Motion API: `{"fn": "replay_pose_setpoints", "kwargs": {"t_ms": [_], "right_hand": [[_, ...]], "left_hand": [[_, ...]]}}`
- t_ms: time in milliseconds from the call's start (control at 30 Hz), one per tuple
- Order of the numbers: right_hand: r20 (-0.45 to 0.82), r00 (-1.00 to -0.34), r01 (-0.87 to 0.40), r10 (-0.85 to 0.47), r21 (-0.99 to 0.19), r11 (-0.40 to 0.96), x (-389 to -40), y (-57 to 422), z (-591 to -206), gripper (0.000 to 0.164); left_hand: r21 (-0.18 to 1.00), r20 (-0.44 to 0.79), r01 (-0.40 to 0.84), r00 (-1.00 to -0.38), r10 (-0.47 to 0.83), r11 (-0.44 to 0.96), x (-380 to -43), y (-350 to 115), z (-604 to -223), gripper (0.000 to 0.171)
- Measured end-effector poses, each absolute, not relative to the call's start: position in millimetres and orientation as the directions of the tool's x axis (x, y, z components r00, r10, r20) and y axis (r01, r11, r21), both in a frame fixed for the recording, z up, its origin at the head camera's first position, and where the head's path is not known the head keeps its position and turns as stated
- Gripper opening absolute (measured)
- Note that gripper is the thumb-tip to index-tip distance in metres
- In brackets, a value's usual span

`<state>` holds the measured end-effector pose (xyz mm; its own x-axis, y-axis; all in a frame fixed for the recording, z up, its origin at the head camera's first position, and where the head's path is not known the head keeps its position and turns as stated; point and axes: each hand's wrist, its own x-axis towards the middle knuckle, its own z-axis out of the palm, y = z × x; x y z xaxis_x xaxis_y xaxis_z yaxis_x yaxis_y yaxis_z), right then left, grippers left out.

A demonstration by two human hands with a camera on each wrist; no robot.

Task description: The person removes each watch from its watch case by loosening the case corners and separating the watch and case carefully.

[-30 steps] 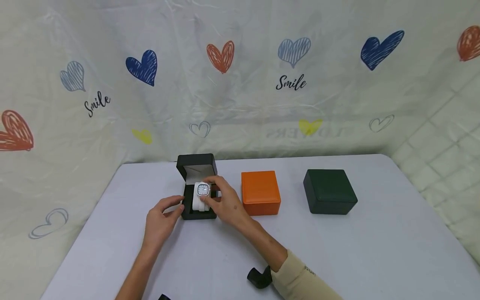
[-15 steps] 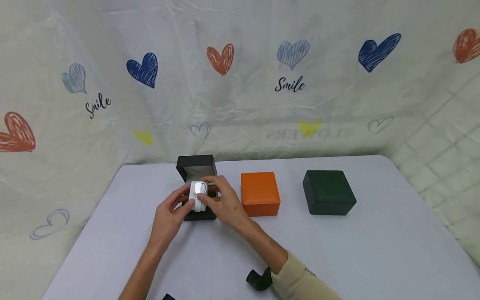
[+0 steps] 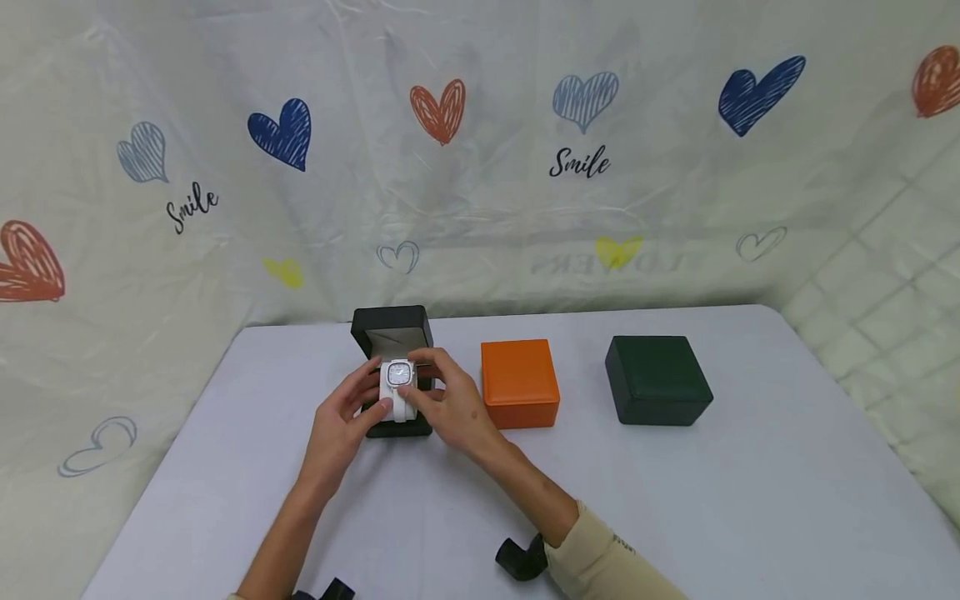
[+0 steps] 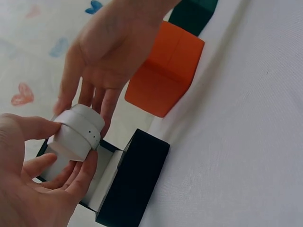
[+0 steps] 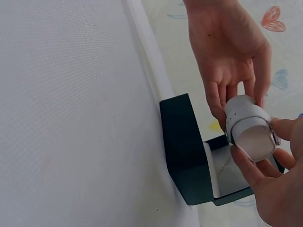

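A white wristwatch point(image 3: 400, 373) with a square face is strapped round a white cushion point(image 4: 68, 144). Both hands hold it over an open dark watch box point(image 3: 399, 429), whose lid stands up at the back with a pale lining. My left hand point(image 3: 333, 433) grips the cushion from the left, thumb at the near side. From the right, my right hand point(image 3: 456, 408) pinches watch and cushion between thumb and fingers. In the right wrist view, the strap point(image 5: 244, 116) circles the cushion, and the box's pale inside point(image 5: 227, 165) shows below it. The hands hide part of the box.
A closed orange box point(image 3: 519, 383) stands just right of my right hand, and a closed dark green box point(image 3: 660, 380) farther right. All are on a white-covered table point(image 3: 675, 517). Behind hangs a pale curtain point(image 3: 495, 200) printed with hearts.
My left hand has moved from the box's left edge onto the cushion. Watch and cushion have come up out of the box, a little to the left; my right hand keeps its hold.
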<state>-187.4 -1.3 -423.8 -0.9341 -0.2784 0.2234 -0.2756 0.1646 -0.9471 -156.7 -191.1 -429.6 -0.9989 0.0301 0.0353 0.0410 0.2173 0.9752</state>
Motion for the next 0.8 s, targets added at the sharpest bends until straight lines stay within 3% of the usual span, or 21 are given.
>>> {"fn": "replay_pose_setpoints", "kwargs": {"t_ms": [233,800], "right_hand": [[0.240,-0.918,-0.288,-0.317,-0.951,0.115,-185.5,1.0,-424.6,0.046],[0.271,-0.868,-0.360,-0.417,-0.921,0.151,-184.4,0.8,-432.4,0.079]], "left_hand": [[0.980,0.028,0.037,-0.998,0.048,0.194,-159.1,-191.2,-429.6,0.060],[0.987,0.022,0.023,-1.000,0.007,0.157,-159.7,-187.4,-429.2,0.054]]}}
